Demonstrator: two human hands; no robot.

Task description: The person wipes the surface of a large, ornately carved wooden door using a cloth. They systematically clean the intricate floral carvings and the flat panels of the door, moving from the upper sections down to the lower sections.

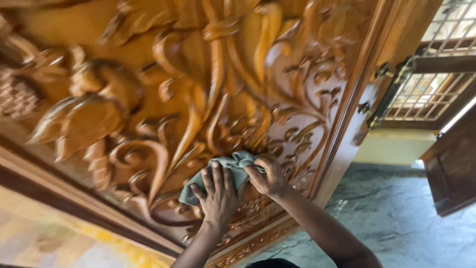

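A large carved wooden door (188, 89) with glossy floral and scroll reliefs fills most of the head view. A grey-green cloth (233, 163) is pressed against its lower carvings. My left hand (217, 196) lies flat on the cloth's lower end with fingers spread. My right hand (267, 174) grips the cloth's upper right end, fingers curled over it. Both forearms reach up from the bottom edge.
A dark metal hinge (391, 87) sits on the door's right edge. A window with a lattice grille (436, 89) is at the upper right. Grey marbled floor (396, 218) spreads at the lower right, with a dark wooden panel (453, 168) at the far right.
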